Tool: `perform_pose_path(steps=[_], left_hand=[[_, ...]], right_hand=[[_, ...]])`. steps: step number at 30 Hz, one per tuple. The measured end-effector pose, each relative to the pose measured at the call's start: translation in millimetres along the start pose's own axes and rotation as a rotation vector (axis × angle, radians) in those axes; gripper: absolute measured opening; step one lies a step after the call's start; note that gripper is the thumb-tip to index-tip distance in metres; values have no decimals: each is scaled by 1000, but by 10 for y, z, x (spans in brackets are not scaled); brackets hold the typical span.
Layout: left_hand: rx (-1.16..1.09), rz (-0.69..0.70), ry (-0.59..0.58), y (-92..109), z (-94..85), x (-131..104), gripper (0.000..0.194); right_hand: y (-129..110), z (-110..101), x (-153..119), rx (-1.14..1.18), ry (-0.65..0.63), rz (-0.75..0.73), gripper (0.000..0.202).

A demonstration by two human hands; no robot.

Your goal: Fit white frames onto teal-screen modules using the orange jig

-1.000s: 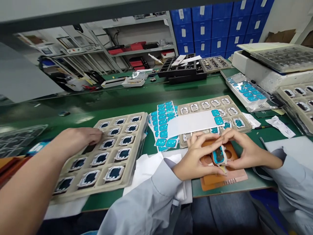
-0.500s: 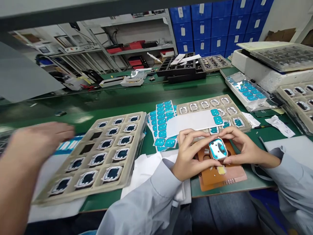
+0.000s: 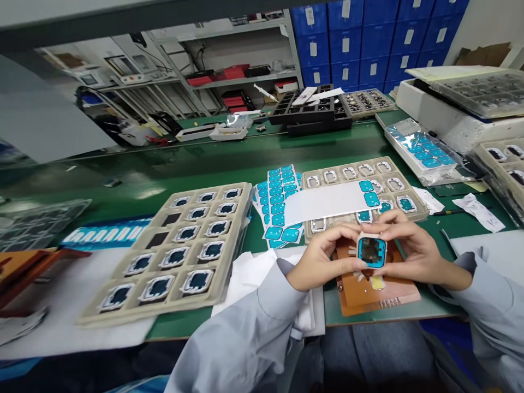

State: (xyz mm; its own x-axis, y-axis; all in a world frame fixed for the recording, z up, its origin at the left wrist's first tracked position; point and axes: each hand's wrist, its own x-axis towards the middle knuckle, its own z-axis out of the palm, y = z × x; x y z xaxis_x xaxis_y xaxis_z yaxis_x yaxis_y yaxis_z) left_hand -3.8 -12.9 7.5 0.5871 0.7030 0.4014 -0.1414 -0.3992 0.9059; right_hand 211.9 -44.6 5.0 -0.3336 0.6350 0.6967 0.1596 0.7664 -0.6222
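Left hand (image 3: 323, 263), right hand (image 3: 418, 252) pinching opposite sides of teal-edged frame (image 3: 371, 251); frame midway between hands, near-square, long axis unclear, over orange fixture (image 3: 360, 300).

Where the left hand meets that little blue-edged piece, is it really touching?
Touching: the head view shows the left hand with its thumb tip against the lower left edge of the piece.
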Motion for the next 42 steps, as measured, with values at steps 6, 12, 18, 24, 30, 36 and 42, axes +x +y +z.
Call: perform_pose_path(steps=[6, 12, 18, 24, 30, 36, 42], left_hand=[[-35, -122, -226, 71, -66, 3, 53], [-23, -108, -294, 95, -65, 23, 54], [43, -57, -325, 91, -107, 43, 49], [-3, -105, -326, 74, -107, 29, 49], [-358, -253, -259, 70, -25, -17, 44], [-280, -238, -243, 76, -22, -4, 45], [-447, -272, -294, 92, -23, -16, 43]], right_hand=[[6, 46, -26, -61, -43, -14, 41], [-17, 52, 11, -59, -62, -18, 41], [-18, 42, 6, -56, -102, -8, 38], [-33, 46, 31, -97, -81, -27, 35], [-86, -62, 109, -198, 22, -247, 8], [-138, -112, 117, -40, 119, -155, 11], [-100, -102, 74, 107, 208, -16, 10]])
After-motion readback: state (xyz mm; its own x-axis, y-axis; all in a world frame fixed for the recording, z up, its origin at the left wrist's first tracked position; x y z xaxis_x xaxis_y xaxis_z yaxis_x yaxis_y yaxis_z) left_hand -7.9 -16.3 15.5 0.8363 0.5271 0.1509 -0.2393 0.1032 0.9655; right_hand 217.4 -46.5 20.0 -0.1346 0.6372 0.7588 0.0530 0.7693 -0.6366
